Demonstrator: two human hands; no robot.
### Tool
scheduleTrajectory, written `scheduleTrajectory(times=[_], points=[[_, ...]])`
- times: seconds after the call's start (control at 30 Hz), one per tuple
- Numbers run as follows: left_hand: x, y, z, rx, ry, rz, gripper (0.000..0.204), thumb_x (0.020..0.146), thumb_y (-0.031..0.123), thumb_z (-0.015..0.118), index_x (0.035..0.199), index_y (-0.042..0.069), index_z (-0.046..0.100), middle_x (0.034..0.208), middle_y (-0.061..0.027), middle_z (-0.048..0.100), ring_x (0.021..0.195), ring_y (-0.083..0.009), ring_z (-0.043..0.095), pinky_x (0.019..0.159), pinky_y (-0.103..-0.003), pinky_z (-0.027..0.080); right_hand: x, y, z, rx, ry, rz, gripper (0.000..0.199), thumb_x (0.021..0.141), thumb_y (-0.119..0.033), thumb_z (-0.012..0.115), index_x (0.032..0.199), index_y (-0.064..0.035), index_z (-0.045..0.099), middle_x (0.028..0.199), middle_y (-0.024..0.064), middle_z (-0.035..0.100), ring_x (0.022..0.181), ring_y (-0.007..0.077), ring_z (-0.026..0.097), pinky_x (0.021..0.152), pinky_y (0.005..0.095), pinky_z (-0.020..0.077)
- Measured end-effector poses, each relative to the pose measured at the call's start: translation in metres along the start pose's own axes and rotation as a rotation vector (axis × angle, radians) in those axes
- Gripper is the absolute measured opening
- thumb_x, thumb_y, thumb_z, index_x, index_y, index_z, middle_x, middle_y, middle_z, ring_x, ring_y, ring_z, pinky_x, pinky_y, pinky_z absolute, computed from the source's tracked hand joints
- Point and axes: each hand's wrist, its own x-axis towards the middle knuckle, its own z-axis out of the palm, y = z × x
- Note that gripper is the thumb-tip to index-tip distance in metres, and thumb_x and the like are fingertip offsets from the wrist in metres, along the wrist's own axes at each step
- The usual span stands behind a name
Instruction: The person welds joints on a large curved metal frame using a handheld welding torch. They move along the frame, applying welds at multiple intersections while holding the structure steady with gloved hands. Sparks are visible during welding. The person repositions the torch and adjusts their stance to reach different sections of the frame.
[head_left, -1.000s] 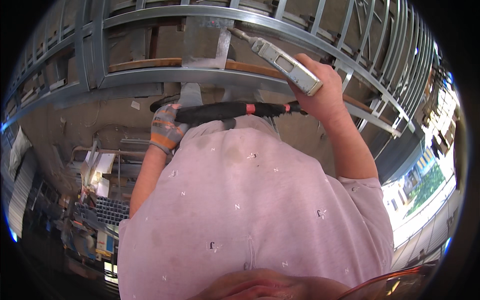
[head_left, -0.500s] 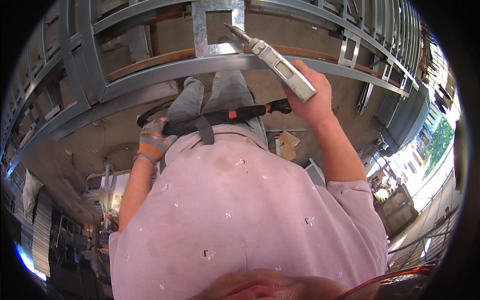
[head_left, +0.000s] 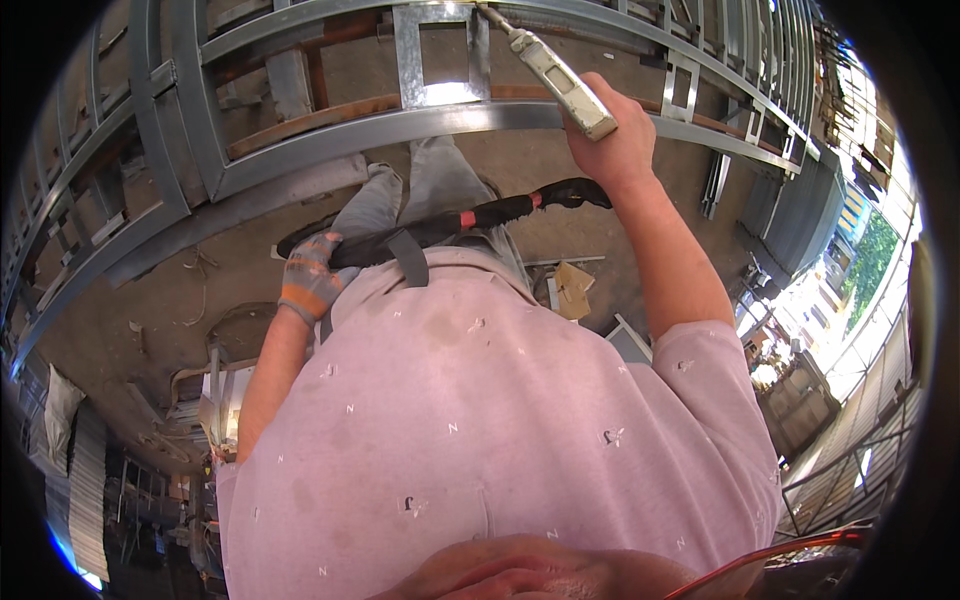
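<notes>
My right hand [head_left: 615, 140] is bare and wrapped round a pale metal welding gun [head_left: 560, 85], held out over a silvery metal frame [head_left: 370, 127]. The gun's narrow tip meets the frame's far rail, by the upper right corner of a flat plate with a square opening [head_left: 410, 65]; whether it touches cannot be made out. From the gun's rear a thick black-wrapped cable [head_left: 495, 212] with red bands runs across my waist. My left hand [head_left: 312, 275], in a grey and orange glove, is closed on this cable at my left hip.
More barred metal frames [head_left: 150, 110] stand on the left. A grey corrugated panel [head_left: 795, 225] is at the right, beside a bright opening. Cardboard scraps [head_left: 572, 290] lie on the floor [head_left: 90, 290] behind my legs. Along the lower left lies cluttered workshop gear.
My right hand has moved the welding gun forward and up in the picture, bringing its tip from above the plate's opening to the far rail. The cable's right part has followed; my left hand stays nearly still.
</notes>
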Motion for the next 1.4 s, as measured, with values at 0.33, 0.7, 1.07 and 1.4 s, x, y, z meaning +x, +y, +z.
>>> scheduleTrajectory(times=[0.33, 0.7, 1.07, 1.4], points=[[0.008, 0.006, 0.006, -0.041, 0.048, 0.051, 0.05, 0.079, 0.025, 0.08, 0.125, 0.01, 0.068, 0.112, -0.0197, 0.074, 0.106, -0.0417, 0.07, 0.094, -0.049, 0.057, 0.006, 0.009, -0.001, -0.038, -0.014, -0.021, 0.023, 0.087, -0.018, 0.074, 0.108, -0.0189, 0.067, 0.095, 0.0108, 0.076, 0.094, 0.0406, 0.071, 0.078, 0.0495, 0.0563], [0.019, 0.016, 0.01, -0.045, 0.005, 0.034, 0.049, 0.081, 0.025, 0.079, 0.126, 0.009, 0.068, 0.114, -0.0197, 0.075, 0.108, -0.0418, 0.07, 0.095, -0.05, 0.057, 0.016, 0.021, -0.003, -0.085, -0.04, -0.064, 0.024, 0.084, -0.014, 0.073, 0.106, -0.019, 0.064, 0.093, 0.0097, 0.075, 0.092, 0.0399, 0.071, 0.076, 0.0501, 0.056], [0.021, 0.023, 0.017, -0.099, 0.03, 0.036, 0.05, 0.08, 0.009, 0.067, 0.129, 0.01, 0.068, 0.116, -0.0208, 0.074, 0.109, -0.0421, 0.07, 0.097, -0.049, 0.057, 0.022, 0.03, -0.007, -0.091, -0.062, -0.058, 0.024, 0.084, -0.014, 0.072, 0.105, -0.0192, 0.063, 0.093, 0.0097, 0.074, 0.094, 0.0404, 0.071, 0.077, 0.0515, 0.0557], [0.019, 0.027, 0.016, -0.049, -0.021, -0.038, 0.048, 0.085, 0.021, 0.076, 0.131, 0.011, 0.068, 0.121, -0.0196, 0.074, 0.112, -0.0395, 0.071, 0.098, -0.046, 0.057, 0.023, 0.032, -0.007, -0.089, -0.066, -0.042, 0.019, 0.087, -0.016, 0.07, 0.104, -0.0199, 0.064, 0.094, 0.0099, 0.075, 0.095, 0.0407, 0.071, 0.077, 0.0522, 0.0557]])
